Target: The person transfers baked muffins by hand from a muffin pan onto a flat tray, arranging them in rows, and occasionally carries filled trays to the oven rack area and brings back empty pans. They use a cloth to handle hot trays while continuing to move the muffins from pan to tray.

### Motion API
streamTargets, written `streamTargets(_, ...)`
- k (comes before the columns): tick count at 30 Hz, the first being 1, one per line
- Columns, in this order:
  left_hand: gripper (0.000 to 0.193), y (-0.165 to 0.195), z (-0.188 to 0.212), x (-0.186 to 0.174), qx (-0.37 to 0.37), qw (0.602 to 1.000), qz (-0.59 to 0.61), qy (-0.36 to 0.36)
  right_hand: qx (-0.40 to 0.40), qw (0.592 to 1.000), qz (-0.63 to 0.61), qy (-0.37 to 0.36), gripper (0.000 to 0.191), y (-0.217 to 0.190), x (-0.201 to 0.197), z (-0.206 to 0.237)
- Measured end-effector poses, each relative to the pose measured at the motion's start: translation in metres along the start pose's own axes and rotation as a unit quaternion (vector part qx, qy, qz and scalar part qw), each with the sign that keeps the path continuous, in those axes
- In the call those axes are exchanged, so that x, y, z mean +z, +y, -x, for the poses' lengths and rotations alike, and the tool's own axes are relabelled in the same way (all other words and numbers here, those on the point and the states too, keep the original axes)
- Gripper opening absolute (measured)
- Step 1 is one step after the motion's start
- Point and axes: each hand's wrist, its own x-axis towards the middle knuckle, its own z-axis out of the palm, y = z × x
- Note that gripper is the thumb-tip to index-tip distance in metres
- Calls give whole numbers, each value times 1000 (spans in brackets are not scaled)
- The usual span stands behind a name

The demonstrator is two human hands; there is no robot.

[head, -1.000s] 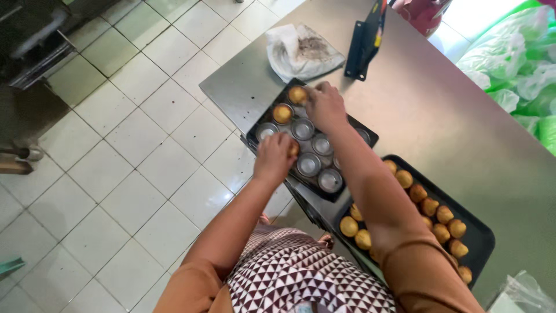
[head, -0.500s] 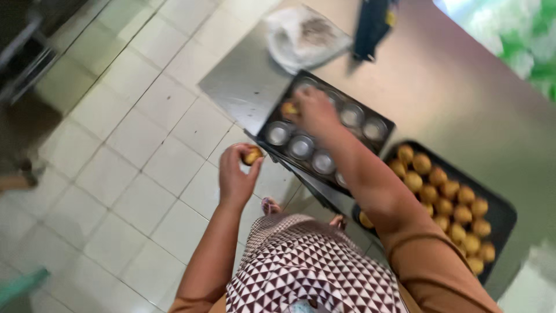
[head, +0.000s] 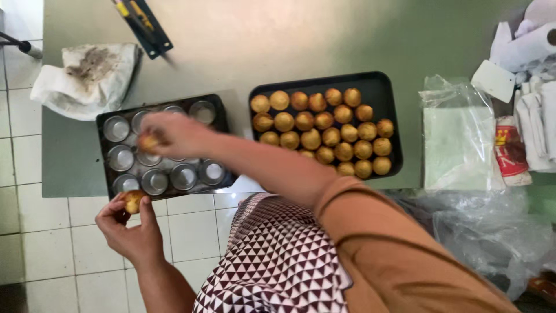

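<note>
Two small golden cakes in hand. Left hand [head: 130,229] nearest, below counter [head: 243,52] edge over tiled floor [head: 52,243], fingers pinched round one cake [head: 133,200]. Right hand [head: 174,133] over muffin tin [head: 165,148], fingers closed on second cake [head: 147,142]; tin cups mostly empty, metal showing. Just right of tin: black tray [head: 382,93] packed with baked cakes. Farther back: soiled cloth [head: 87,75], dark tool [head: 142,26]. Far right: plastic bags [head: 457,133].
</note>
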Motion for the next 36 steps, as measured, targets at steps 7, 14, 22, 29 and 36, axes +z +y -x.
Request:
streamTargets(7, 45, 65, 20, 74, -24, 997, -3, -67, 260, 945, -94, 175, 34, 111, -271, 239)
streamTargets(14, 50, 165, 41, 253, 33, 954, 19, -296, 347, 892, 257, 136, 28, 170, -315, 369)
streamTargets(22, 50, 249, 81, 474, 277, 862, -106, -411, 314, 907, 144, 239, 45, 178, -336, 392)
streamTargets(29, 49, 229, 98, 499, 266, 848, -220, -402, 258, 902, 193, 288, 63, 185, -333, 345)
streamTargets(36, 48, 227, 98, 490, 243, 873, -165, -389, 234, 899, 279, 244, 62, 179, -327, 333)
